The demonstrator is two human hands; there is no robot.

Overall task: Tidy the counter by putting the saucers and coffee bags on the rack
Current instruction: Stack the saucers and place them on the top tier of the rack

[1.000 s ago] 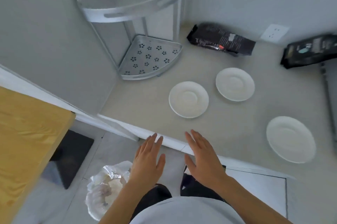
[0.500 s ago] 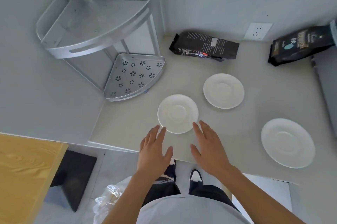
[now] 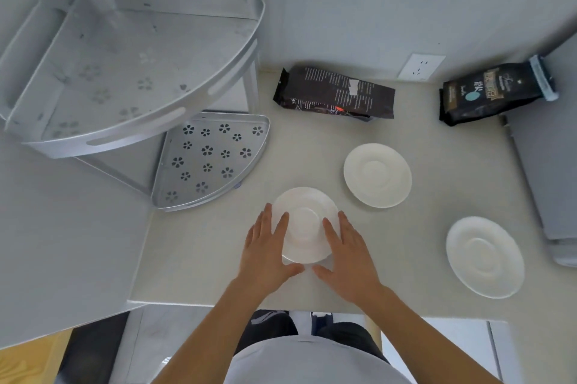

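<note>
Three white saucers lie on the pale counter (image 3: 199,246). The nearest saucer (image 3: 307,221) sits between my two hands. My left hand (image 3: 265,255) rests over its left rim and my right hand (image 3: 349,255) over its right rim, fingers spread flat, thumbs meeting at its near edge. The saucer still lies on the counter. A second saucer (image 3: 377,175) is behind it to the right, and a third saucer (image 3: 484,256) is far right. One black coffee bag (image 3: 334,92) lies on its side by the back wall; another coffee bag (image 3: 490,93) lies at the back right. The metal corner rack (image 3: 212,159) stands back left, its upper shelf (image 3: 125,71) bare.
A wall outlet (image 3: 421,66) sits between the two bags. A grey appliance (image 3: 549,165) borders the counter on the right. A grey wall panel (image 3: 62,227) closes off the left. The counter's front edge runs just under my wrists.
Both hands have moved forward from the counter's front edge onto the nearest saucer, one on each side. My view has shifted closer over the counter. Nothing else has moved.
</note>
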